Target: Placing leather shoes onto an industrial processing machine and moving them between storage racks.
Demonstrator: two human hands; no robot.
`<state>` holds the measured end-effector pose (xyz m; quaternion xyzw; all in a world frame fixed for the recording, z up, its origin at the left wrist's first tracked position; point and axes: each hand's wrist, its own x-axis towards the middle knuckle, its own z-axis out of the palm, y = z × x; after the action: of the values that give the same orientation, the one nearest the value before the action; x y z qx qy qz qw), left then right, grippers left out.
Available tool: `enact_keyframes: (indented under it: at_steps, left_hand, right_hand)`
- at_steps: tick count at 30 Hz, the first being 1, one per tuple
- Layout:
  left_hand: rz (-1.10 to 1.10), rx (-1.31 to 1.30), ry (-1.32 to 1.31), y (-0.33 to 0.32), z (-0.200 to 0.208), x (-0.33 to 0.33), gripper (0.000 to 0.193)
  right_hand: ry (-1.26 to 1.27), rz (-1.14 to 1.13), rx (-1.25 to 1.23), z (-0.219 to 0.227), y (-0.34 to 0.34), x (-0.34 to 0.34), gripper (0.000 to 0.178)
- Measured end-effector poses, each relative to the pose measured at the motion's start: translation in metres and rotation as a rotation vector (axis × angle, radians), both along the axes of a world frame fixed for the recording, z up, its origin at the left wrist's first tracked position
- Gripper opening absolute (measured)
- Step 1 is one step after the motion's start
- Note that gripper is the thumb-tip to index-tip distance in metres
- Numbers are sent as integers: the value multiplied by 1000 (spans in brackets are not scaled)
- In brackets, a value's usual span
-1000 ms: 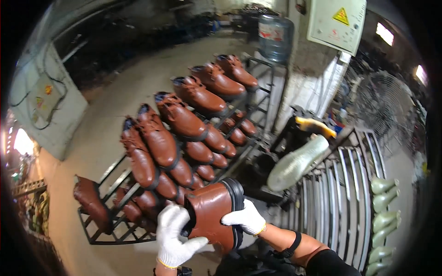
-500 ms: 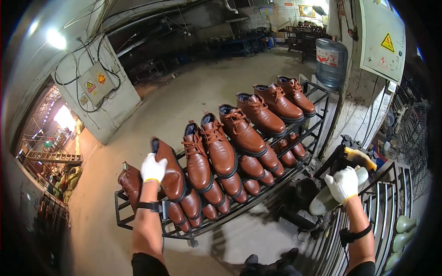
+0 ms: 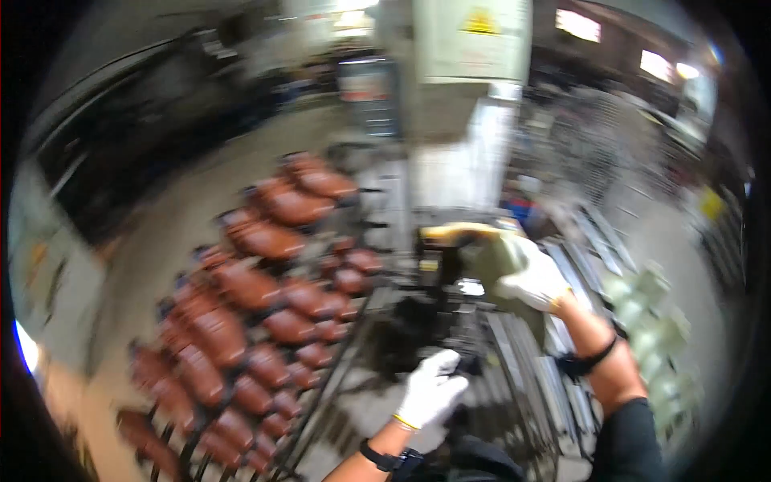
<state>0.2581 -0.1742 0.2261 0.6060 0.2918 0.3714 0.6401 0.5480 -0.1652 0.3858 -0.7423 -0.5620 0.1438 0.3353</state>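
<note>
My right hand (image 3: pixel 534 277), in a white glove, grips a pale green shoe last (image 3: pixel 491 265) beside a dark machine (image 3: pixel 470 321) with a yellow-orange part (image 3: pixel 458 231) on top. Its fingers wrap the side of the last. My left hand (image 3: pixel 432 391), also gloved, hovers in front of the machine with nothing visible in it; its fingers look loosely apart, though blurred. To the left, brown leather shoes (image 3: pixel 277 289) stand in rows on a black metal rack (image 3: pixel 317 414).
Several pale green shoe lasts (image 3: pixel 654 337) lie at the right by metal rails (image 3: pixel 522 361). Behind the machine rises a pillar with a grey electrical box (image 3: pixel 474 48). A blue water bottle (image 3: pixel 369 92) stands left of it. Motion blurs the whole view.
The view has swung right. My left hand has let go of a brown shoe on the rack and come over near the machine. My right hand still holds the shoe last, now nearer the yellow-orange part.
</note>
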Motion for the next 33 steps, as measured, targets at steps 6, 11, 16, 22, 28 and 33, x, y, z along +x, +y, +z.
enact_keyframes:
  at_steps: [6, 11, 16, 22, 28, 33]
  left_hand:
    - [-310, -577, -10, -12, 48, 128, 58]
    - [-237, 349, 218, -36, 45, 234, 86]
    - [-411, -65, 130, -39, 21, 189, 69]
    - [583, -139, 229, 12, -45, -90, 59]
    - [1761, 541, 644, 45, 70, -408, 70]
    - [1878, -126, 1236, 13, 155, -582, 109]
  right_hand:
    - [783, -241, 639, -58, -87, 25, 79]
    - [781, -561, 672, -68, -85, 131, 59]
    - [164, -1193, 442, -71, -88, 264, 67]
    - [-410, -1209, -446, -111, -48, 285, 58]
    - [-547, -1057, 115, -111, -156, 422, 60]
    - [197, -88, 428, -142, 72, 115, 40]
